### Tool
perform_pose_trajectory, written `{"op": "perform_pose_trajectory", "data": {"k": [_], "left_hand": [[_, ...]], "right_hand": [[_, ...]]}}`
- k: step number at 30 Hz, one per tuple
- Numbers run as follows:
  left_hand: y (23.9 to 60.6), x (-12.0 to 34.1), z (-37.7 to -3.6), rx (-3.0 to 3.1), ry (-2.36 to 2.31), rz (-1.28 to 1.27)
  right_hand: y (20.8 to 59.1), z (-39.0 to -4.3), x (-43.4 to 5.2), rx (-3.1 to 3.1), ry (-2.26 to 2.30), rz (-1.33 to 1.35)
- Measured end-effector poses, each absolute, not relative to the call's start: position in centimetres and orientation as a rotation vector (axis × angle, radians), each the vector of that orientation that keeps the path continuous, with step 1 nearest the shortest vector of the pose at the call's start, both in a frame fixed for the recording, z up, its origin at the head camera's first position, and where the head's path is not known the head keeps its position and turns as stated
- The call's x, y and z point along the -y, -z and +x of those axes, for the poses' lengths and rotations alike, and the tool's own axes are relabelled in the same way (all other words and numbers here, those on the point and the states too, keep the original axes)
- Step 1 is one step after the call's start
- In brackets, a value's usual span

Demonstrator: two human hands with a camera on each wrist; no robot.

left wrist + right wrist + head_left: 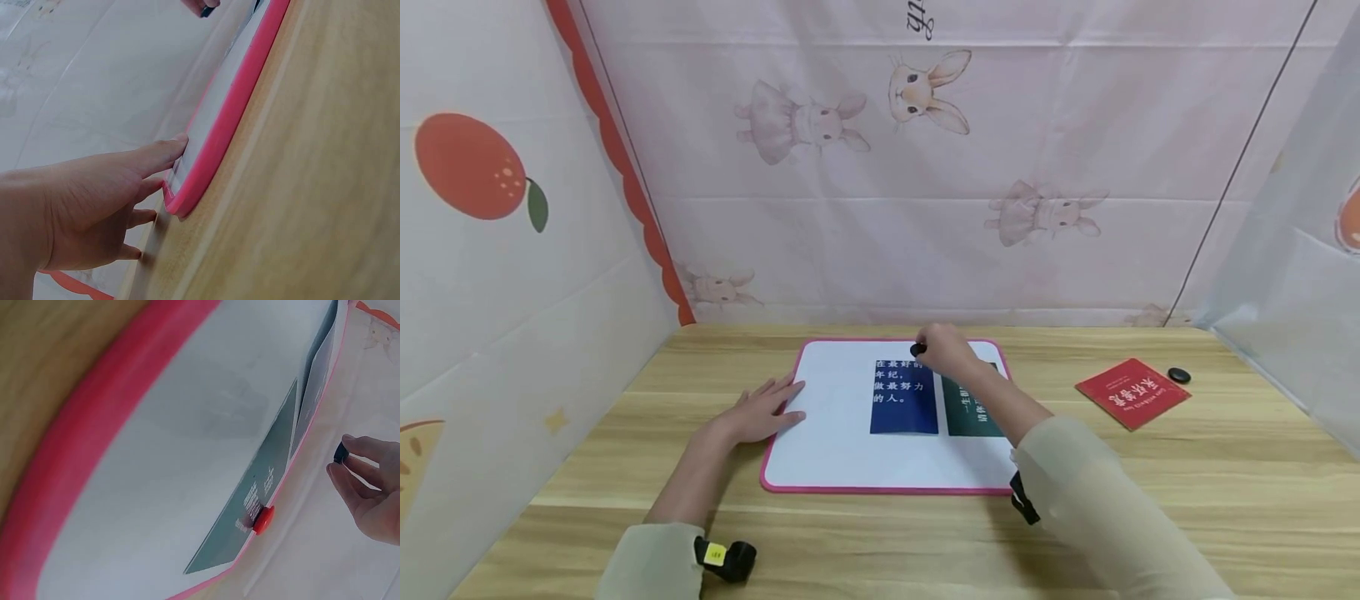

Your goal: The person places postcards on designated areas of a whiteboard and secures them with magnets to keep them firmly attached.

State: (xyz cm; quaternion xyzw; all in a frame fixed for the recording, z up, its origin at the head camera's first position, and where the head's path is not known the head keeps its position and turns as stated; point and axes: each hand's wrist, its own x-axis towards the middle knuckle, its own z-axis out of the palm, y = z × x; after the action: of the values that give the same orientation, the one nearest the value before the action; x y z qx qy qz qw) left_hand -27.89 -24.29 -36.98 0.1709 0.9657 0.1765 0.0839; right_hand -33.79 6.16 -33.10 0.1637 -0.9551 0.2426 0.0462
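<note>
A white board with a pink rim [782, 487] lies flat on the wooden table. On it lie a blue card [904, 398] with white characters and a dark green card [972, 410] beside it. My right hand [946, 350] pinches a small black round magnet [917, 349] above the blue card's top edge; in the right wrist view the black magnet [340, 452] sits between thumb and finger. A red magnet [263, 519] sits at the green card's [262, 481] edge. My left hand [762, 411] lies flat, its fingers [156, 156] touching the board's left rim [225, 125].
A red card [1132, 392] lies on the table to the right, with another black round magnet [1178, 375] beside it. Fabric walls with rabbit and orange prints close off the back and both sides.
</note>
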Motion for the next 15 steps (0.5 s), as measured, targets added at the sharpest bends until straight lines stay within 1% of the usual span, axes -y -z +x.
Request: {"op": "perform_pose_trajectory", "data": {"k": [15], "left_hand": [[37.1,24.3,-28.1,-2.877,-0.526,0.515]], "right_hand": [[33.9,-34.9,-4.9,2.944,-0.676,0.570]]}}
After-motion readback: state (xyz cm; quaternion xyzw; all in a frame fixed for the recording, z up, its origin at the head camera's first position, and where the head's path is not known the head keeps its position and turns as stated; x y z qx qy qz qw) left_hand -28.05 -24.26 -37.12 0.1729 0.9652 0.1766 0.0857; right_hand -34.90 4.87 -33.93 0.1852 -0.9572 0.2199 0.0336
